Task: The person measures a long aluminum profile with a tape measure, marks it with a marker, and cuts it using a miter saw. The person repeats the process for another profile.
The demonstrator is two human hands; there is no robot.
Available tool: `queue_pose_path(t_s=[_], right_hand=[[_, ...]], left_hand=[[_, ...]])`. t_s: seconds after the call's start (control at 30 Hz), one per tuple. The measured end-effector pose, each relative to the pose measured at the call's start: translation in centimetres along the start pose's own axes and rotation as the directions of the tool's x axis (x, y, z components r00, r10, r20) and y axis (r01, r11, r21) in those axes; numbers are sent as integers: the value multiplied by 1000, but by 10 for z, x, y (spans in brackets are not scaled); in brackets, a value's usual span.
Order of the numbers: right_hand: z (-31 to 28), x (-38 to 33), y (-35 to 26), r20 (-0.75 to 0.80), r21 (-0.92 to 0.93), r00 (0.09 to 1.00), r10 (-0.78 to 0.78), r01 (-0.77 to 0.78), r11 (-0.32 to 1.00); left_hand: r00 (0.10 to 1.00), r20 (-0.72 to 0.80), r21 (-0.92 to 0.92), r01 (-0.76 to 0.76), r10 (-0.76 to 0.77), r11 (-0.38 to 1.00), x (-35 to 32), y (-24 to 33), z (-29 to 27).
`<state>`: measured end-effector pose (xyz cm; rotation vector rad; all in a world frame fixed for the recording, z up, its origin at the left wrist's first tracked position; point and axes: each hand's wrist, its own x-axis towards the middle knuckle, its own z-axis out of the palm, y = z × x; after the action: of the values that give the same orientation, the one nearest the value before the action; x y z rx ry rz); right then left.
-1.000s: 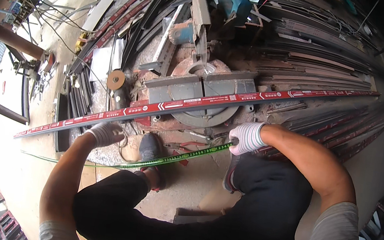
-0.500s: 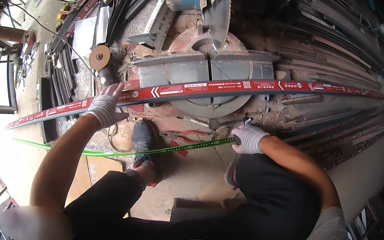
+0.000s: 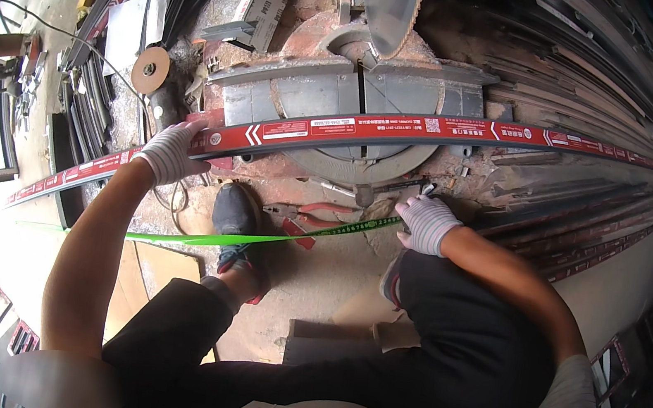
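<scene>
A long red metal strip [image 3: 404,130] lies across the grey table of a mitre saw [image 3: 341,98], under the round saw blade [image 3: 394,1]. My left hand [image 3: 169,153], in a white knit glove, grips the strip left of the saw table. My right hand [image 3: 426,222], also gloved, rests low in front of the saw on the end of a green measuring tape [image 3: 255,237], which stretches left across the floor. Whether the fingers pinch the tape end is hard to tell. My dark shoe [image 3: 234,220] stands between the hands.
Red-handled pliers [image 3: 312,217] lie on the floor by the tape. Stacks of dark metal profiles [image 3: 594,83] fill the right side and more lie at the upper left [image 3: 99,97]. A round cutting disc [image 3: 150,69] lies left of the saw.
My head has moved closer and the saw now fills more of the view. My left hand stays on the red strip; my right hand has dropped from the strip to the green tape.
</scene>
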<state>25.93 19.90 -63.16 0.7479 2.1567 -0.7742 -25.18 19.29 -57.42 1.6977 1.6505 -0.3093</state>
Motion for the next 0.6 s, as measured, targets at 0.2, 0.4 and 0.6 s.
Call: queue_pose_path(t_s=[0.2, 0.4, 0.6], right_hand=[[-1, -4, 2, -16, -4, 1000, 19, -19, 1000], [4, -6, 4, -45, 12, 999, 13, -12, 1000], [0, -6, 4, -75, 44, 997, 25, -22, 999]], left_hand=[[1000, 5, -42, -18, 18, 999, 4, 0, 2], [998, -57, -45, -31, 29, 998, 1, 1, 9], [998, -62, -43, -4, 2, 999, 2, -7, 13]])
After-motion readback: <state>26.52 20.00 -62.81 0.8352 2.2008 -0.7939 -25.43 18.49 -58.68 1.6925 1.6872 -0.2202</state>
